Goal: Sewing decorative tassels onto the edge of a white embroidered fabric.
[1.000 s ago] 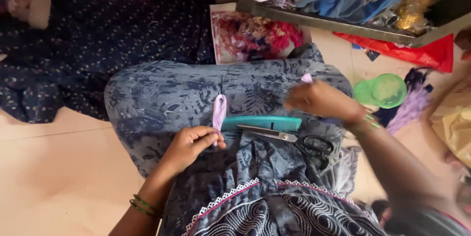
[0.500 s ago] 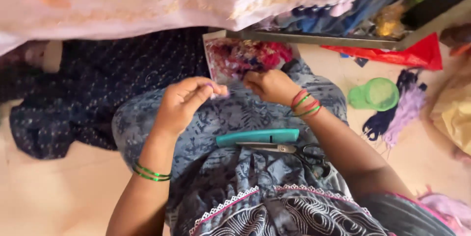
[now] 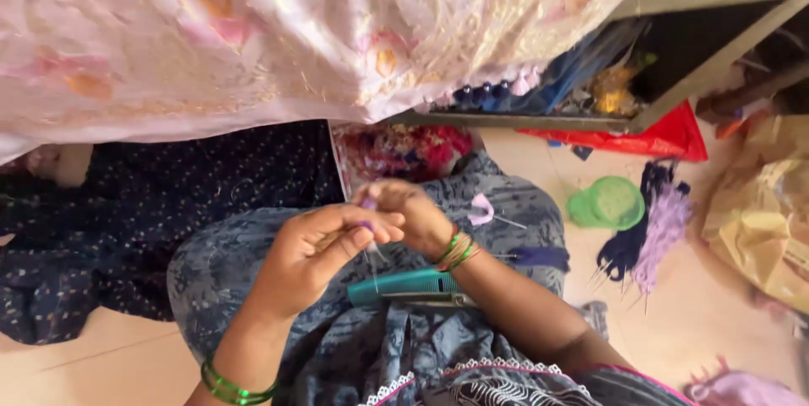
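Both hands meet above the lap, over a blue-grey patterned cloth (image 3: 253, 271) that covers the knees. The left hand (image 3: 324, 246) is closed in a pinch, thumb against forefinger, on a small purple bit of thread or tassel (image 3: 366, 226); the right hand (image 3: 413, 212) touches it from the far side, fingers curled onto the same small piece, so both are clenched on it. A thin strand hangs down from the pinch toward a teal plastic comb (image 3: 403, 285) that lies across the lap cloth just below the hands. A pale lilac scrap (image 3: 481, 209) rests on the cloth near its right edge, just beyond the right wrist. Above, the edge of a pink flowered bedcover (image 3: 253, 52) overhangs close to the hands. On the bare floor to the right, well apart, sit a green plastic lid (image 3: 607, 202) and a bunch of dark blue and lilac threads (image 3: 649, 229), with open floor beside them
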